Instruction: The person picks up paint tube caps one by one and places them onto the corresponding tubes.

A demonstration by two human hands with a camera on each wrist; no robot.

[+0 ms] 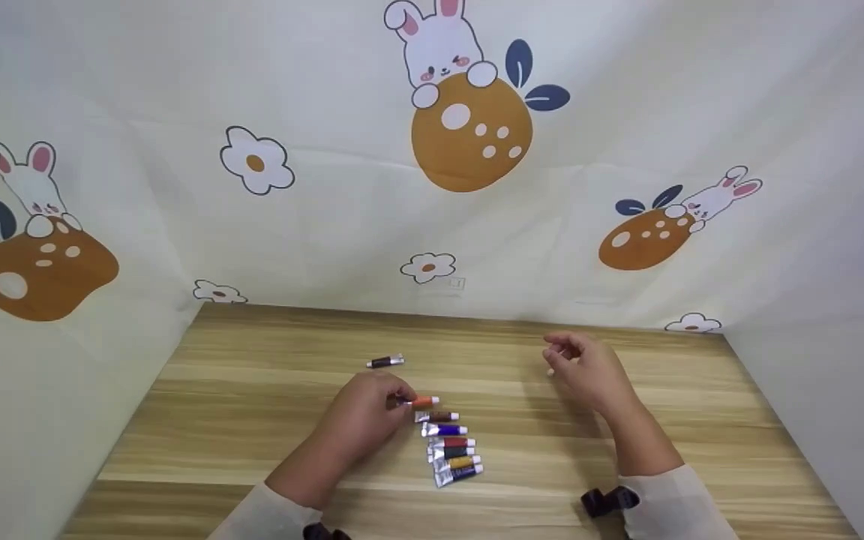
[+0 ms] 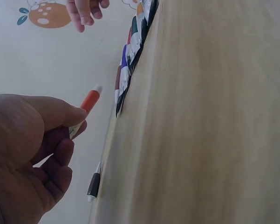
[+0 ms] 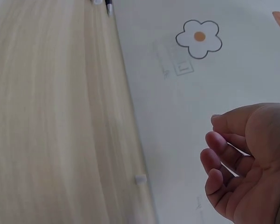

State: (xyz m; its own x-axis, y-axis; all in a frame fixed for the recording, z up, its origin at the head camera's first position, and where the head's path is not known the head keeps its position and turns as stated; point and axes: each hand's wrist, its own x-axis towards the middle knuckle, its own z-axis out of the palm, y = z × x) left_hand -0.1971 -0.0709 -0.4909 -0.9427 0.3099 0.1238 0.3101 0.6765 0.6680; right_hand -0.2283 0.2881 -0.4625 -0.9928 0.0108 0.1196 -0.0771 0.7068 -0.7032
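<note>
My left hand (image 1: 368, 420) pinches an orange paint tube (image 2: 90, 101) between thumb and fingers, its white cap pointing away from the palm. Below that hand in the head view, a column of paint tubes lies on the table: a brown one (image 1: 439, 416), a blue-violet one (image 1: 445, 430), a red one (image 1: 456, 443) and several more. Beyond the left hand lies a lone black tube (image 1: 384, 361). Over the table's right side, my right hand (image 1: 589, 371) hangs with loosely bent fingers and nothing visible in them. A small white piece (image 3: 140, 179), perhaps a cap, lies near it.
The wood-grain table (image 1: 252, 375) ends at a pale cloth backdrop (image 1: 327, 225) printed with rabbits, oranges and flowers, which also rises on both sides. A dark wrist strap (image 1: 610, 501) sits at the right sleeve.
</note>
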